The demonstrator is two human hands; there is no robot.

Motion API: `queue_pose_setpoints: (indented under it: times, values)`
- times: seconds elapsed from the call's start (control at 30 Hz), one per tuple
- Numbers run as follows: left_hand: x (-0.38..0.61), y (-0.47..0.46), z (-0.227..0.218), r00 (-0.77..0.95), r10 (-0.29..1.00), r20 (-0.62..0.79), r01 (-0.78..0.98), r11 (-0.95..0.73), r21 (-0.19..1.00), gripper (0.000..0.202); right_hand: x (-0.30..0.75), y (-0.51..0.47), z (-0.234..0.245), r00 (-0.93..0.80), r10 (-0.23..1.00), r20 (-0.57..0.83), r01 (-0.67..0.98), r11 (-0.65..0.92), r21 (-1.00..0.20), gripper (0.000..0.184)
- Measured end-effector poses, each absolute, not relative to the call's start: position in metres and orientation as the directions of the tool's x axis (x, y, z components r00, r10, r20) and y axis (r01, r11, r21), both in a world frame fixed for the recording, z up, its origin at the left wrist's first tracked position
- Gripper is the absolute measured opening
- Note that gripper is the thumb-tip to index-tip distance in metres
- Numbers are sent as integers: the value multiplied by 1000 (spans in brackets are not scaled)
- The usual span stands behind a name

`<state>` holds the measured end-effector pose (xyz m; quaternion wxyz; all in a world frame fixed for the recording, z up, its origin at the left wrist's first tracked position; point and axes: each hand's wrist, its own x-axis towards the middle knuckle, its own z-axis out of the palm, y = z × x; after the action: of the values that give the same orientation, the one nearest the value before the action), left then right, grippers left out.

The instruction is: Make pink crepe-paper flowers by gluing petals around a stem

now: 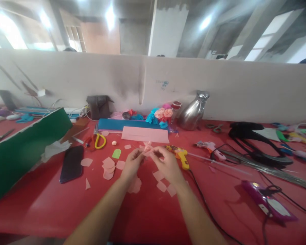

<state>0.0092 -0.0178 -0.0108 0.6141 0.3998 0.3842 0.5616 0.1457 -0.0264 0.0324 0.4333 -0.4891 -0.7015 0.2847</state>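
Note:
Between my fingertips, over the red table (148, 217), is a small pink paper flower (148, 148). My left hand (133, 162) pinches it from the left, and my right hand (167, 163) pinches it from the right. Cut pink paper petals (108, 165) lie in a small pile left of my left hand, and more pink pieces (161, 186) rest below my right hand. A light green rounded piece (116, 153) sits just left of my left hand. Right of my right hand lies a yellow hot glue gun (183, 158) with a glue stick in its back.
Pink paper (145, 134) and a blue roll (127, 124) lie behind. Yellow-handled scissors (100, 141) and a dark phone (71, 164) are left, beside a green board (30, 149). A metal jug (195, 112) stands at the back; a purple power strip (269, 202) lies right, with cords.

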Motion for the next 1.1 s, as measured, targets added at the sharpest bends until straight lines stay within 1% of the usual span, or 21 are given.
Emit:
queue_pose_setpoints:
  times: [0.07, 0.17, 0.37, 0.5, 0.7, 0.8, 0.9, 1.1]
  values:
    - [10, -19, -11, 76, 997, -8, -352, 34, 935, 20, 140, -28, 27, -102, 898, 429, 494, 420, -761, 11]
    - [12, -22, -9, 78, 997, -14, -350, 40, 936, 19, 134, -33, 18, -39, 841, 540, 547, 471, -693, 10]
    - [13, -23, -9, 114, 993, -26, -362, 66, 930, 24, 134, -35, 10, 8, 731, 682, 696, 486, -529, 13]
    - [14, -24, -9, 124, 991, -41, -362, 84, 928, 24, 135, -33, 8, 3, 705, 709, 763, 456, -457, 13]
    - [15, -25, -6, 141, 989, -36, -373, 87, 924, 19, 136, -36, 9, -2, 702, 712, 741, 479, -471, 11]
    - [15, -25, -7, 147, 988, -41, -375, 94, 922, 18, 136, -35, 9, -13, 711, 703, 760, 464, -455, 12]
    - [15, -24, -8, 143, 988, -56, -376, 107, 920, 18, 137, -34, 9, -22, 702, 711, 806, 433, -403, 11]
    - [15, -25, -9, 147, 988, -50, -364, 101, 926, 18, 139, -36, 11, -78, 661, 746, 886, 389, -252, 12]
